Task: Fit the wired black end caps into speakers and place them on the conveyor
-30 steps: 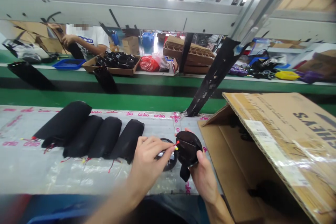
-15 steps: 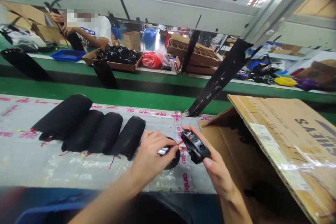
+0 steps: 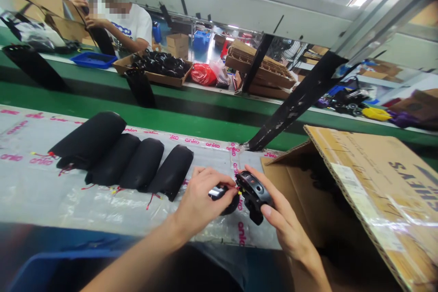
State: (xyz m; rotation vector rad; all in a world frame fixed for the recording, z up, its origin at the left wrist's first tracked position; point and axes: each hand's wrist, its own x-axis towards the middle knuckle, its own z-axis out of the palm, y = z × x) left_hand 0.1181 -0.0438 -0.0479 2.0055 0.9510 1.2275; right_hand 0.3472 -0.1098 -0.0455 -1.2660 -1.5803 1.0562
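Observation:
My left hand (image 3: 201, 194) is closed in a pinch at a thin wire with a small yellow connector (image 3: 240, 192). Partly hidden behind those fingers is a black round piece with a shiny face (image 3: 231, 205); I cannot tell whether the hand also grips it. My right hand (image 3: 280, 212) is wrapped round a black round plastic housing (image 3: 256, 189), tilted, its near edge close to the left fingertips. To the left, several black cylinders (image 3: 174, 169) lie side by side on the plastic-covered bench (image 3: 205, 232), with red and yellow wire ends sticking out.
An open cardboard box (image 3: 372, 182) with dark parts inside stands at the right. Behind the bench runs a green conveyor (image 3: 201, 116), with a black slanted post (image 3: 290, 105) before it. Across it a co-worker (image 3: 133, 27) handles a black part near a box of black parts (image 3: 160, 64).
The view has shifted slightly. My right hand has tilted the black housing a little, and the left fingertips are nearer to its edge. The black cylinders lie as before.

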